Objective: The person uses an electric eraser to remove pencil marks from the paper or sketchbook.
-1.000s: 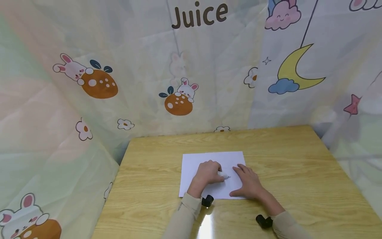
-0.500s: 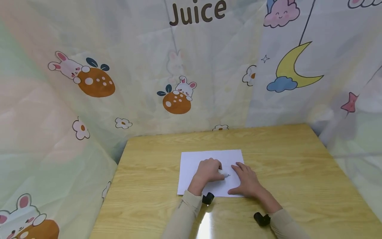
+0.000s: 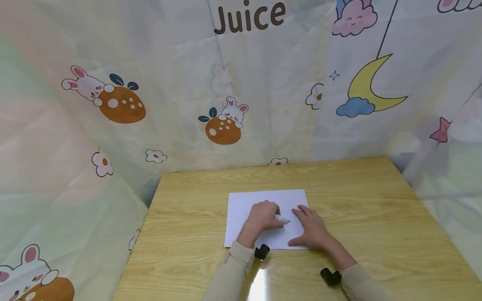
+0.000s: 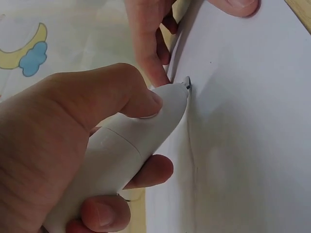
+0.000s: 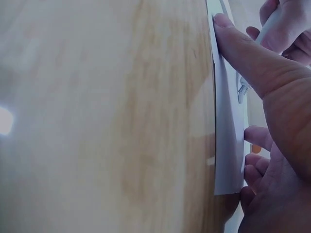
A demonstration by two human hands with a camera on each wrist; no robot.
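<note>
My left hand (image 3: 263, 215) grips a white utility knife (image 4: 121, 141) with a rounded body, thumb on top and fingers curled beneath. Its small metal blade tip (image 4: 188, 82) points right, right at the surface of a white sheet of paper (image 3: 241, 205). In the left wrist view a thin line runs back along the paper from that tip. My right hand (image 3: 310, 228) rests on the sheet's right part with thumb and fingers spread. From the right wrist, its thumb (image 5: 238, 41) lies along the near edge of the paper; the tip shows between thumb and fingers.
The sheet lies on a wood-grain table (image 3: 188, 217). A printed cloth (image 3: 271, 83) hangs behind and at the sides. Black wrist camera mounts (image 3: 262, 252) stick out near both cuffs, close over the table.
The head view has shifted slightly. Both hands and the utility knife keep nearly the same place on the paper.
</note>
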